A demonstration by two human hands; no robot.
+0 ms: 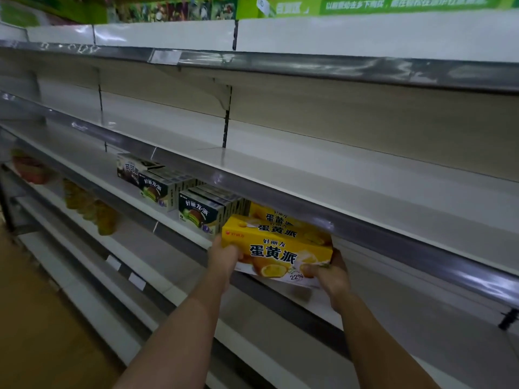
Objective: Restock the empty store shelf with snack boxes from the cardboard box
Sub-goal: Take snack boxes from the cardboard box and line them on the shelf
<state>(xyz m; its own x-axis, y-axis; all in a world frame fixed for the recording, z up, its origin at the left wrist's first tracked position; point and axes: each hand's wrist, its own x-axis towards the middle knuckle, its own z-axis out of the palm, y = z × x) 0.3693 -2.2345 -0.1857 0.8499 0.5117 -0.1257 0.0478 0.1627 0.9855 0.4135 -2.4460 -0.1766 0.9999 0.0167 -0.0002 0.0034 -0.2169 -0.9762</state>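
Observation:
A yellow snack box (276, 249) sits at the front edge of the middle shelf (323, 303), tilted a little toward me. My left hand (224, 255) grips its left end and my right hand (328, 272) grips its lower right corner, thumb on the front face. Behind it stand two more yellow boxes (276, 219), partly hidden under the shelf rail above. Left of them on the same shelf are rows of green-and-white snack boxes (200, 211) and, further left, another row (153, 186). The cardboard box is out of view.
The grey rail of the shelf above (365, 220) overhangs the yellow boxes. The upper shelves (337, 169) hold nothing. Bagged goods (90, 206) lie on a lower shelf at the left. A brown floor (33, 318) shows at the lower left.

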